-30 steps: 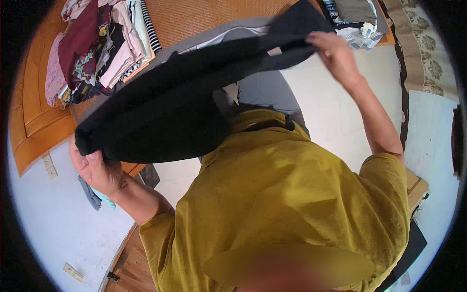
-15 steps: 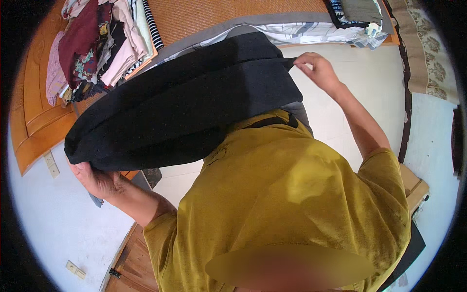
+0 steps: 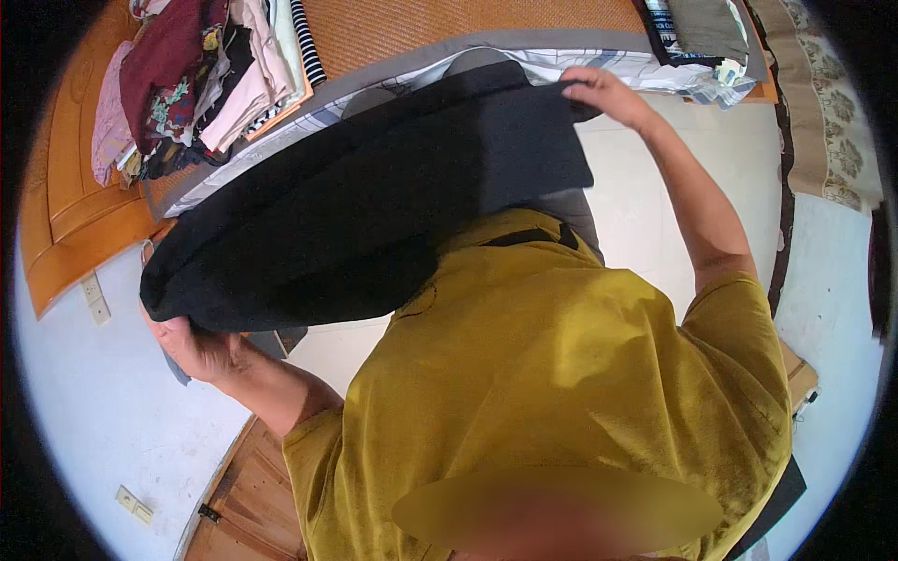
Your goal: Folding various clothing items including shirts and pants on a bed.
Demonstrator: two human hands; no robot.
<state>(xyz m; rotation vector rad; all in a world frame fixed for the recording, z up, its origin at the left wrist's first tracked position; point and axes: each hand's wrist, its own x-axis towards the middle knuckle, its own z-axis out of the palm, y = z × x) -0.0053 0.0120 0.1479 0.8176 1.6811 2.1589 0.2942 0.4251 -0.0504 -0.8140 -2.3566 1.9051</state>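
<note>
A long black garment (image 3: 346, 196) is stretched sideways in front of my waist, in loose lengthwise folds. I cannot make out what kind of garment it is. Its left end is gripped by my left hand (image 3: 192, 348), whose fingertips are partly hidden behind the cloth. At the other end, my right hand (image 3: 610, 96) pinches the upper right corner between thumb and fingers. A small flap of the cloth hangs just below that pinch.
Beyond the garment lies a bed with a woven mat (image 3: 402, 33) and a grey-edged sheet. A heap of mixed clothes (image 3: 173, 89) is at its left, and folded clothes (image 3: 706, 28) are at its far right. A patterned curtain (image 3: 823, 103) hangs on the right.
My right hand has shifted slightly up and drawn the garment's upper right corner with it. My left hand keeps its hold, a little further right in view.
</note>
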